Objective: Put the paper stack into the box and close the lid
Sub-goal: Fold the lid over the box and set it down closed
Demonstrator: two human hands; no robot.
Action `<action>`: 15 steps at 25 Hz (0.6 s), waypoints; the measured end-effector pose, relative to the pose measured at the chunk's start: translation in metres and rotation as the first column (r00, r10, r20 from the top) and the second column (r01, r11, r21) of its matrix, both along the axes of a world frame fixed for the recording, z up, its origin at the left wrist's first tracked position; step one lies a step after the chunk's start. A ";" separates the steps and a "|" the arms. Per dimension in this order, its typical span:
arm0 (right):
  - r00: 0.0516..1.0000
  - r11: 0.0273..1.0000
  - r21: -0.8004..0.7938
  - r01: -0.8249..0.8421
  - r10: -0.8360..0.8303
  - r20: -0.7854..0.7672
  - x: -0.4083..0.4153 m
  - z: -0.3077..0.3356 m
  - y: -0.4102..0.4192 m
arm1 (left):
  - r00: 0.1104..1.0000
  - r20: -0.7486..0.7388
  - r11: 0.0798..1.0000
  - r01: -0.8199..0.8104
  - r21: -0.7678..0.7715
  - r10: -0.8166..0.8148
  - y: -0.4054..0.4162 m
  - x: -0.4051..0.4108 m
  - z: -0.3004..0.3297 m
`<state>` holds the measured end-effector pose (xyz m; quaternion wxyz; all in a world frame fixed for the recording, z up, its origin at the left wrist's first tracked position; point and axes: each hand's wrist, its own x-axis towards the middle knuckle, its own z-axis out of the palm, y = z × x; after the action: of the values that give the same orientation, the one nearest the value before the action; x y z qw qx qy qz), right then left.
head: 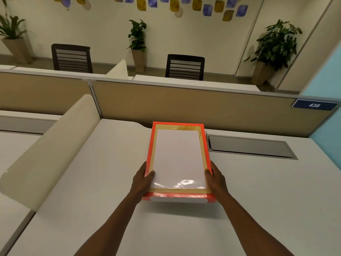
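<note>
Head cam view, looking down at a white desk [258,200]. Dead centre of the frame there's a shallow orange box [151,145] with a beige-gold inner lining, lying flat with its long side running away from the camera. The white paper stack [178,156] sits inside it, filling most of the tray, with glare along its near edge. No lid on it that I can see.

The left hand [141,182] is curled around the box's near-left edge, thumb hooked over the rim onto the paper corner. The right hand [216,180] does the same on the near-right edge, thumb on top of the rim. Both are closed on the box sides; fingers underneath are hidden.

Just right of the box is a grey cable-tray flap [249,146] set into the desk. A tan partition [184,108] runs across the middle, with a blue "438" plate [314,105] at the right. Two black chairs and potted plants sit in the upper part.
</note>
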<state>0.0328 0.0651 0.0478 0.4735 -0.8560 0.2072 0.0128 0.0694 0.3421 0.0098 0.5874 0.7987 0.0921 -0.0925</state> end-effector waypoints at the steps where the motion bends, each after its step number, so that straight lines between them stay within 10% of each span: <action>1: 1.000 1.000 -0.024 -0.007 0.007 0.008 0.001 -0.003 0.000 | 1.000 -0.004 1.000 0.003 0.011 -0.003 -0.001 0.001 -0.002; 15: 0.999 0.996 -0.089 0.008 -0.011 -0.038 0.017 -0.020 -0.029 | 0.997 -0.021 0.993 0.076 0.090 -0.075 -0.032 0.021 -0.001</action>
<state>0.0497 0.0365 0.0273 0.4309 -0.8749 0.2206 0.0175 0.0905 0.3098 0.0086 0.5459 0.8266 0.0710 -0.1172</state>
